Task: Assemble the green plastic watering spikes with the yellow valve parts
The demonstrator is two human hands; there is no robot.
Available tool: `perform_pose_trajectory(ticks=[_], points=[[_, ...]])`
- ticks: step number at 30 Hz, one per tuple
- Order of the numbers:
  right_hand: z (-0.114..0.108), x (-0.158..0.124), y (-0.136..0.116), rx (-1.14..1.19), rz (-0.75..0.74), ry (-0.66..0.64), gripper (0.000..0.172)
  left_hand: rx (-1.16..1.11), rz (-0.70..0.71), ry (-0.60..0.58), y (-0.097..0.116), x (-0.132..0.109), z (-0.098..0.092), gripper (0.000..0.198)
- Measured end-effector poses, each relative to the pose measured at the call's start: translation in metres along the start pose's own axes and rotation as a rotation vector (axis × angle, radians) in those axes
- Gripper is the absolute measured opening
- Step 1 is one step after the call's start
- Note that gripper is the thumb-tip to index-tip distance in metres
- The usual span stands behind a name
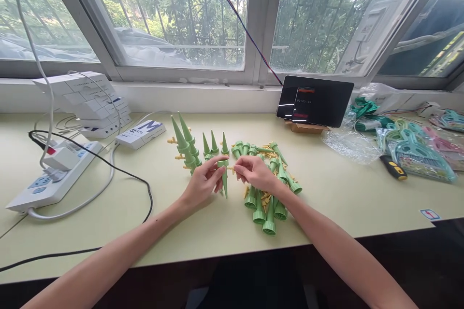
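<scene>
My left hand is closed on a green plastic plant watering spike, its point turned down. From the right, my right hand pinches a small yellow valve at the side of that spike's wide end; whether it is seated in the spike I cannot tell. Under and around my right hand lies a pile of loose green spikes mixed with yellow valves. Beyond my left hand, stacked green spikes with yellow valves sticking out stand points up, beside several shorter upright spikes.
A power strip with cables and several white boxes occupy the left side. At the back, a phone leans on a tablet. Bagged brush sets and a black-and-yellow handled tool lie right.
</scene>
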State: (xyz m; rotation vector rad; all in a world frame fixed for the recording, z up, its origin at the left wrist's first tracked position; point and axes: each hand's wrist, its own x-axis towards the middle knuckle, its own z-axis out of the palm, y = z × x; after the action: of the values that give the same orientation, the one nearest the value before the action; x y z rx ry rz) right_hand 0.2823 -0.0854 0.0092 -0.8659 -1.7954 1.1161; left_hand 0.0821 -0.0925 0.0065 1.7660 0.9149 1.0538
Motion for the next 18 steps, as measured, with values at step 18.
perform_pose_trajectory(ticks=[18], points=[[0.0013,-0.0033,-0.0083,-0.172,-0.007,0.016,0.035,0.007,-0.012,-0.013,0.0014,-0.0014,-0.0002,0.039]])
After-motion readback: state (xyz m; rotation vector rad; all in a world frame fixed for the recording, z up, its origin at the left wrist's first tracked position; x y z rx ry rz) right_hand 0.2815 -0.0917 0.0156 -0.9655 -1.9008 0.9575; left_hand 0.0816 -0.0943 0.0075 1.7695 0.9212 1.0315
